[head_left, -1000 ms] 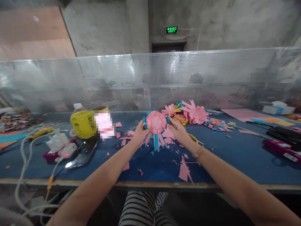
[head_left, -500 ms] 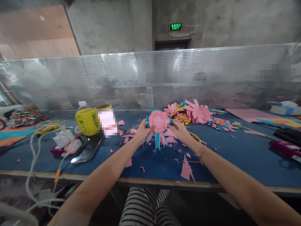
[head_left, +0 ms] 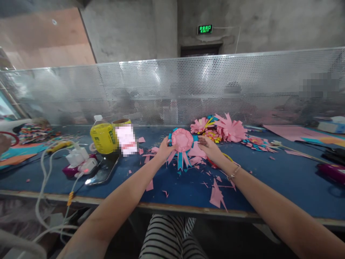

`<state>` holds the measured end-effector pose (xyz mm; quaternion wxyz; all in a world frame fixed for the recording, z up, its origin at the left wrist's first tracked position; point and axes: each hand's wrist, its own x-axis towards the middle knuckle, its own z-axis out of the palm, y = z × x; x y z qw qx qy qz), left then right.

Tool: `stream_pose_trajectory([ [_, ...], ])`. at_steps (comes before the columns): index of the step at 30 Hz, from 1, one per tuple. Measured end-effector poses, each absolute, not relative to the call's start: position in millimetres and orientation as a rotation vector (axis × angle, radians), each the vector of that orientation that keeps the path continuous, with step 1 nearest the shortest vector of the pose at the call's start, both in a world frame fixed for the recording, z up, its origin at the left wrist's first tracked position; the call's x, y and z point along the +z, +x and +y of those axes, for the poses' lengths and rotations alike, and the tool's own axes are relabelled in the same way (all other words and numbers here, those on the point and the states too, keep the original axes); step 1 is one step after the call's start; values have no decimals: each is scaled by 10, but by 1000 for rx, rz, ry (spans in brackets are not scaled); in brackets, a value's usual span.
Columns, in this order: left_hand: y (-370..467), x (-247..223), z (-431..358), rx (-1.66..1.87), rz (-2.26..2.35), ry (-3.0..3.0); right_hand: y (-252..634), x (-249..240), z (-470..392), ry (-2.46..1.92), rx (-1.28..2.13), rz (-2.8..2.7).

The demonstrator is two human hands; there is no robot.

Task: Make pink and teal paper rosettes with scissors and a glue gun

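Observation:
A pink paper rosette [head_left: 182,140] with blue edging and pink and blue ribbon tails hangs just above the blue table [head_left: 283,180]. My left hand [head_left: 163,150] grips its left edge. My right hand [head_left: 208,147] is at its right side, fingers touching the rim. Pink paper scraps [head_left: 217,194] lie under and in front of both hands.
A pile of pink paper flowers [head_left: 225,129] lies behind my right hand. A yellow bottle [head_left: 102,136] and a tape roll [head_left: 121,123] stand at the left, with a phone [head_left: 104,172], chargers and white cables [head_left: 48,169]. A perforated metal screen [head_left: 188,90] closes the back. Coloured sheets [head_left: 291,132] lie far right.
The rosette and both hands have stayed together; the view has shifted slightly, so everything sits a bit further right. My right hand's fingers have loosened on the rim.

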<state>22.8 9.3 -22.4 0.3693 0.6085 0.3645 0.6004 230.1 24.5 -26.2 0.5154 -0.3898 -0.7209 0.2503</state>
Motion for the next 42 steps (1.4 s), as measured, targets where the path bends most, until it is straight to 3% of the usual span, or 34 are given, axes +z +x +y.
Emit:
stream_pose_trajectory([
  [23, 203, -259, 142, 1518, 952, 1650, 2241, -229, 119, -884, 482, -1832],
  [42, 266, -172, 2, 1416, 667, 1566, 2214, -99, 34, -734, 1181, -1351],
])
